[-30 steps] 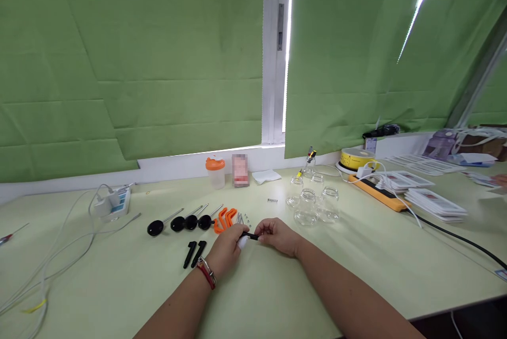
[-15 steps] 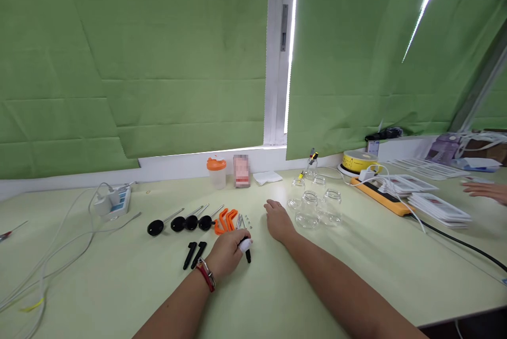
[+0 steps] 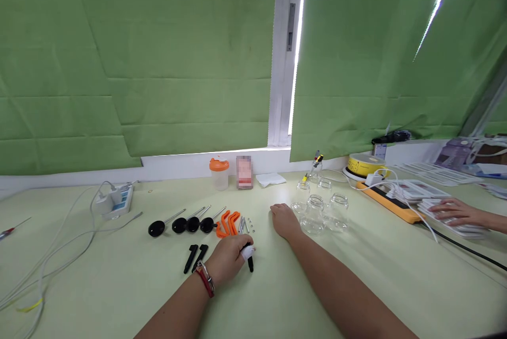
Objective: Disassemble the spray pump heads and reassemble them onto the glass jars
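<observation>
My left hand is closed around a black plastic piece, whose end sticks out below the white-covered thumb. Two similar black pieces with a short bend at the top lie left of that hand. Just beyond it are orange bent parts, thin metal rods and a few tiny bits. Several black round-headed tools with metal shafts lie in a row to the left. My right hand rests flat on the table with nothing visible in it, left of several clear glass jars.
An orange-lidded cup, a small pink box and a white paper stand or lie at the back. An orange power strip is on the right. Another person's hand touches a stack of cards. Cables cross the left side.
The view has shifted slightly left, so things appear a little farther right. The other person's hand has come in onto the card stack. My hands hold nearly the same pose.
</observation>
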Tool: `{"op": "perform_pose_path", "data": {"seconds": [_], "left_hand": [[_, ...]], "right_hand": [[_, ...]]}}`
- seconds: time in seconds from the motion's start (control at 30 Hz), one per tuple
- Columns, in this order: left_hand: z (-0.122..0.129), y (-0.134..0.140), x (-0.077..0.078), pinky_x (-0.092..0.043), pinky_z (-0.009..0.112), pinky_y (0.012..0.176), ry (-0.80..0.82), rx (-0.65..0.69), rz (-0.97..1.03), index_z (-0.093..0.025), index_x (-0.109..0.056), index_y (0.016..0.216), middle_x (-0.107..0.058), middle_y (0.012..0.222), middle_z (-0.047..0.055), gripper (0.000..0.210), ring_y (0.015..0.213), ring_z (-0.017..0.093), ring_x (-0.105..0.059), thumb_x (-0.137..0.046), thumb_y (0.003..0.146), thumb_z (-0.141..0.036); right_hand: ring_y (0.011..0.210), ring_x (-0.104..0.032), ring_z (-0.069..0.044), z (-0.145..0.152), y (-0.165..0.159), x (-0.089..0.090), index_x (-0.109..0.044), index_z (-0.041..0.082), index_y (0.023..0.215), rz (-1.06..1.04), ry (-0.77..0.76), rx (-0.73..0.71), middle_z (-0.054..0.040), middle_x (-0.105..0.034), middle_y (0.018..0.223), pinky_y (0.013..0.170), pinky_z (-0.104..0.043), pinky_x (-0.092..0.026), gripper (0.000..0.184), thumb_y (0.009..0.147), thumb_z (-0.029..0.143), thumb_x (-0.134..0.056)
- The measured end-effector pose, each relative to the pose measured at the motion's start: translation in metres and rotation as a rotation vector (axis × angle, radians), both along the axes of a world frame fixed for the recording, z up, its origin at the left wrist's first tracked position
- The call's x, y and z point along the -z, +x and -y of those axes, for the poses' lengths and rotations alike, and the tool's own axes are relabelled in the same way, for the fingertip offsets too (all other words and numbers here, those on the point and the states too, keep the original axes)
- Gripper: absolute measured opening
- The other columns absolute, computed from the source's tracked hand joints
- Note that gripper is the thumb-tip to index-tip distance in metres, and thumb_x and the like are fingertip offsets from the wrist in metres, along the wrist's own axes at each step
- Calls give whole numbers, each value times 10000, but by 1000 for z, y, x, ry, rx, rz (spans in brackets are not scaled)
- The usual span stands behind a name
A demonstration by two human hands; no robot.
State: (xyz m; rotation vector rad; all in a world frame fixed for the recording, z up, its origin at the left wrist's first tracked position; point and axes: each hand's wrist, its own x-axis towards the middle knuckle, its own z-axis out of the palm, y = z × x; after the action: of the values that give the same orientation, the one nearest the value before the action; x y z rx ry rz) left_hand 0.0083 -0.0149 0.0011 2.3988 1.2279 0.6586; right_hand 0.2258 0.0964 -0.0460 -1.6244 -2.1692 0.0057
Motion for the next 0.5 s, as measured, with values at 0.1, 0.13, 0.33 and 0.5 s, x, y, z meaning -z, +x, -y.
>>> {"op": "perform_pose_path", "data": {"seconds": [0.1, 0.13, 0.33, 0.5], "left_hand": [[1, 0, -1, -403, 283, 649, -12, 6, -5, -183, -597, 866, -649, 795, 51, 193, 718, 183, -571, -416, 874, -249], [2, 0, -1, -404, 284, 648, -19, 6, -8, -183, -599, 860, -649, 789, 52, 197, 715, 184, -572, -414, 874, -250], [3, 0, 0, -410, 289, 659, -27, 10, -11, -181, -610, 859, -652, 788, 48, 213, 716, 184, -569, -409, 872, -251], [2, -1, -1, -409, 282, 648, -34, 14, -25, -174, -616, 867, -651, 785, 42, 223, 709, 181, -565, -410, 867, -260]], "right_hand": [[979, -530, -222, 7, 1, -1, -683, 149, 945, -20, 1, -2, -104, -658, 999, 863, -300, -363, 311, 852, 91, -392], [972, -531, -221, 9, 1, -1, -686, 156, 937, -31, 0, -2, -100, -657, 994, 849, -296, -369, 313, 854, 94, -391], [920, -561, -168, 19, -2, 0, -682, 189, 910, -120, -31, -35, -59, -640, 998, 793, -240, -391, 279, 856, 117, -417], [834, -571, -144, 26, -11, -1, -645, 177, 867, -183, -58, -47, -47, -633, 950, 755, -228, -402, 202, 819, 111, -460]]}}
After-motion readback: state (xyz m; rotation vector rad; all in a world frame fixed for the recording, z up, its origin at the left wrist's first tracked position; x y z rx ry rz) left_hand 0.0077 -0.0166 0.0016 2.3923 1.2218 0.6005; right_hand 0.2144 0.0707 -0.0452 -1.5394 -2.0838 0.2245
